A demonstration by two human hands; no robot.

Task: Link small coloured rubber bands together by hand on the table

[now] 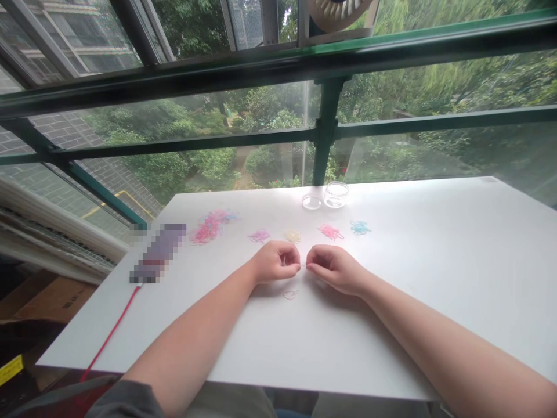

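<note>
My left hand (277, 262) and my right hand (334, 268) face each other above the white table, thumb and fingertips pinched. Between the fingertips runs a short pale strand, seemingly a thin rubber band (303, 266); most of it is hidden by the fingers. Just below the hands, a pink looped chain of rubber bands (290, 295) lies on the tabletop. Beyond the hands are small piles of rubber bands: purple (260, 235), pale yellow (293, 236), pink (331, 232) and blue (360, 227).
A larger mixed pile of rubber bands (212, 226) lies at the back left. A blurred-out phone-like object (160, 255) with a red cable (111, 337) is at the left edge. A clear round container (336, 195) and its lid (311, 202) stand by the green railing (278, 64).
</note>
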